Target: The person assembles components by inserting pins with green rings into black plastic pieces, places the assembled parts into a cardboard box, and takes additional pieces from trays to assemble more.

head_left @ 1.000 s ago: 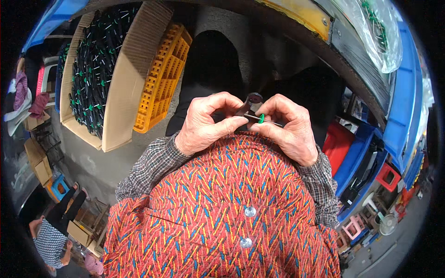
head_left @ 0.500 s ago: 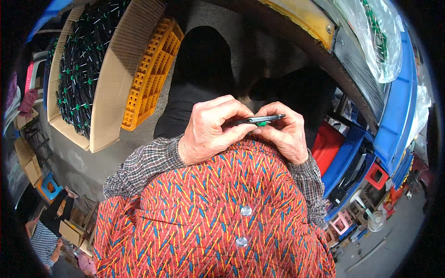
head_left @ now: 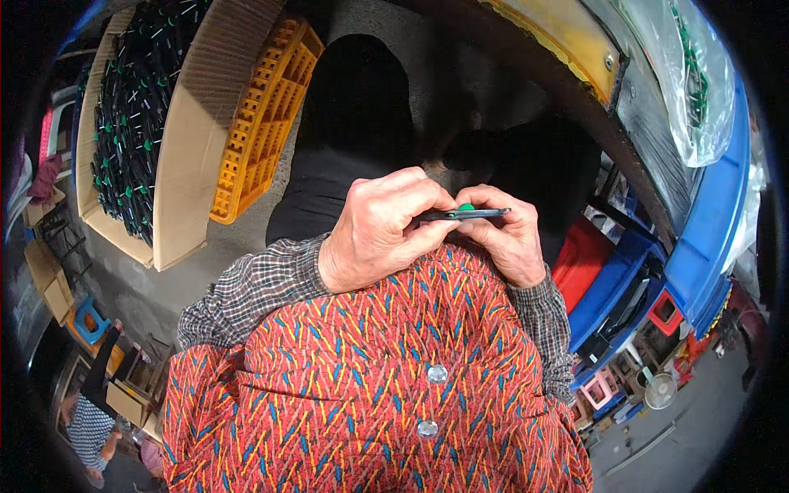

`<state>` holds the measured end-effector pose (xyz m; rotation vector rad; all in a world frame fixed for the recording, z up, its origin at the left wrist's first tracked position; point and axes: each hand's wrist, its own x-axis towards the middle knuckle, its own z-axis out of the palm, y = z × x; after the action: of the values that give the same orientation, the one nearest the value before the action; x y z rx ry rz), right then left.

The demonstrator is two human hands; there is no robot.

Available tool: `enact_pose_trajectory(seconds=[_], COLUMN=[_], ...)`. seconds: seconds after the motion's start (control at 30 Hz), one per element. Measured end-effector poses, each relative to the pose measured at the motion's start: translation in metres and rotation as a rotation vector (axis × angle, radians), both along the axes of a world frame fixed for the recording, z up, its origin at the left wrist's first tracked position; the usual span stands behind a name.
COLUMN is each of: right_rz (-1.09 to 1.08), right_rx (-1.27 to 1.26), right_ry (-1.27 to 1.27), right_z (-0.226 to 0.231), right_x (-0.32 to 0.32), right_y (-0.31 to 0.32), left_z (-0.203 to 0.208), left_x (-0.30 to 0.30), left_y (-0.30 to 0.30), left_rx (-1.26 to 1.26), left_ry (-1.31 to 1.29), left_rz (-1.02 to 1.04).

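Between my hands, above my lap, is a slim black piece (head_left: pixel 491 213) with a small round green part (head_left: pixel 466 207) on its far side. My left hand (head_left: pixel 374 222) pinches the left end between thumb and fingers. My right hand (head_left: pixel 509 234) is closed on the right end, thumb on the near side. My fingertips hide part of the piece, and its exact kind is unclear. A cardboard box (head_left: pixel 187 156) at the far left holds many similar black pieces (head_left: pixel 131 131) with green parts and silvery pins.
A yellow-orange plastic crate (head_left: pixel 267 123) stands beside the box. To the right are a worn table edge (head_left: pixel 637 123), a clear bag (head_left: pixel 699 90) of green parts, a blue tray (head_left: pixel 715 222) and a red bin (head_left: pixel 582 259). Another person (head_left: pixel 89 427) is at lower left.
The black piece has been turned over: its green part was on the near side and now shows on the far side. Both hands still grip it in nearly the same place.
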<state>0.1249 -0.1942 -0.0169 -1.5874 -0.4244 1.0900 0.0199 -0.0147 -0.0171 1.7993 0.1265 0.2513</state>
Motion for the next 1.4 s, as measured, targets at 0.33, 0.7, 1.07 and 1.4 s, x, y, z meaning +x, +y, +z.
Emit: enact_pose_trajectory(seconds=[0.33, 0.7, 1.07, 1.4], right_rz=[-0.015, 0.065, 0.054, 0.104], right_rx=[0.053, 0.019, 0.029, 0.012], right_ry=[-0.039, 0.099, -0.082, 0.141], right_z=[-0.0039, -0.0069, -0.0054, -0.0095], right_x=[0.0007, 0.0063, 0.0056, 0.0097], right_y=[0.0011, -0.0021, 0.0011, -0.002], left_z=[-0.0028, -0.0039, -0.004, -0.0063], left_x=[0.0023, 0.0042, 0.0032, 0.0036], left_y=[0.001, -0.001, 0.0002, -0.0002], left_rx=[0.003, -0.001, 0.014, 0.021], left_ry=[-0.002, -0.031, 0.015, 0.001], left_rz=[0.015, 0.04, 0.018, 0.016])
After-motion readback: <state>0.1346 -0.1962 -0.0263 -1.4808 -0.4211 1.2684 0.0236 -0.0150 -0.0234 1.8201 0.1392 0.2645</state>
